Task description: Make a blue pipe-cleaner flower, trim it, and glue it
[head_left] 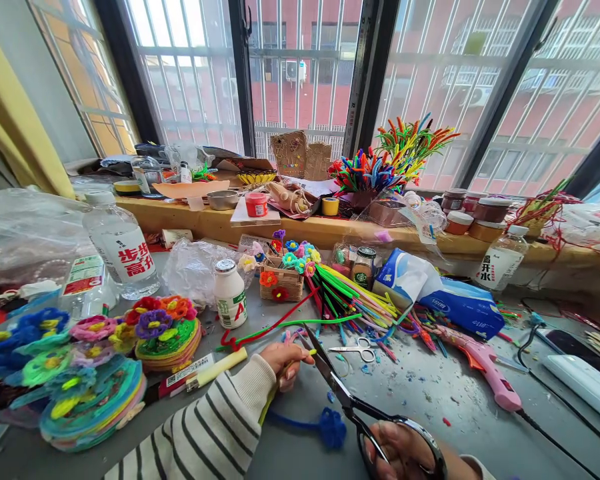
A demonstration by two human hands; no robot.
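My left hand (285,363), in a striped sleeve, is pinched shut on a thin yellow-green pipe cleaner (270,400) at the table's middle front. My right hand (405,453) grips black-handled scissors (340,390) at the bottom right. The blades are parted and their tips reach up beside my left fingers. A blue pipe-cleaner flower (330,427) lies on the grey table (430,393) just below the blades.
Stacks of pipe-cleaner flower coasters (95,387) fill the left. Near them stand water bottles (123,243), a small white bottle (230,293) and a flower basket (283,280). Loose pipe cleaners (353,300), small scissors (360,348), a tissue pack (445,297) and a pink glue gun (485,363) lie right.
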